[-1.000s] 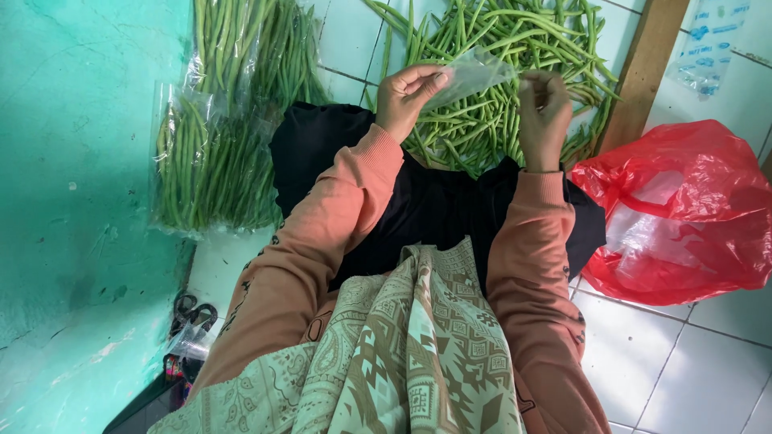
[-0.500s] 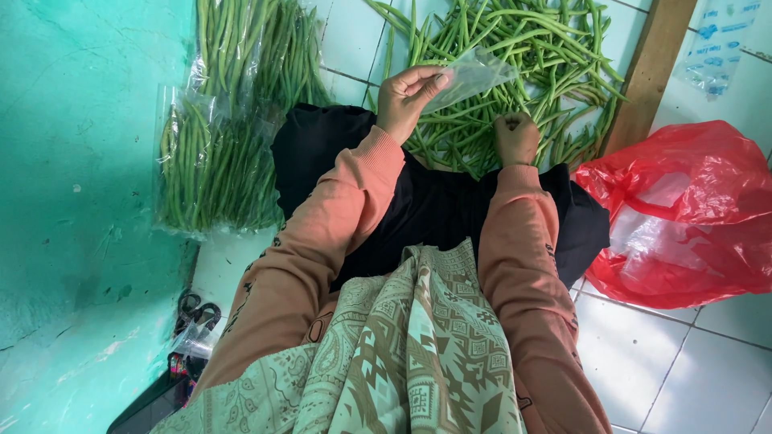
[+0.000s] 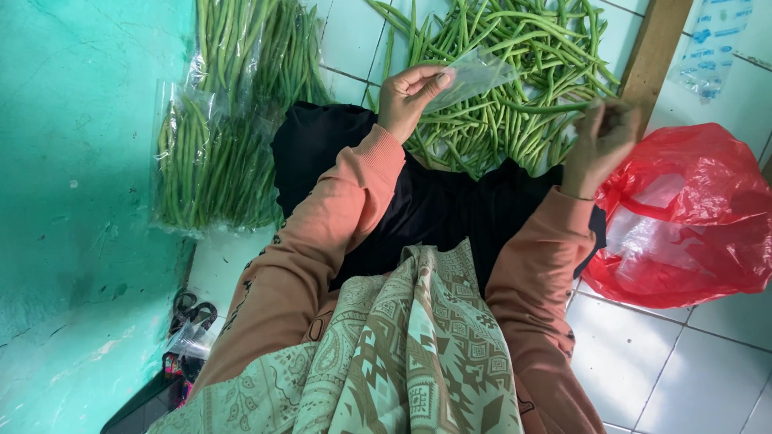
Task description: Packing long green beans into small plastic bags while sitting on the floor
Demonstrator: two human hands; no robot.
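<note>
Green beans point(image 3: 515, 88) lie in a loose heap on the white tiled floor point(image 3: 691, 378), right ahead of the person's knees, and the right hand point(image 3: 599, 141) is up over the heap's right edge with one long bean point(image 3: 540, 106) pinched between fingertips and thumb, that bean running out leftward, level, above the pile. Over on the other side the left hand point(image 3: 410, 95) has its grip closed on the corner of a clear plastic bag point(image 3: 474, 74), thumb pressed against the fingers, the bag sticking out to the right toward the held bean, its free end just short of it, the two not quite touching as far as the view shows. Whether the bag's mouth is open is hard to tell, since the film is see-through and blends into the beans behind it. The right hand's fingertips are blurred, so exactly how many fingers clamp the bean is unclear. To the left, beside the teal wall point(image 3: 72, 201), packed bags of beans point(image 3: 213, 161) lie in a row, their top ends cut off by the frame. A red plastic bag point(image 3: 691, 217) sits crumpled at the right, just beside the right forearm, its contents hidden. A wooden post point(image 3: 655, 56) stands behind it. The far side of the heap is cut off at the top edge, and the black cloth point(image 3: 450, 201) over the lap hides the near side.
</note>
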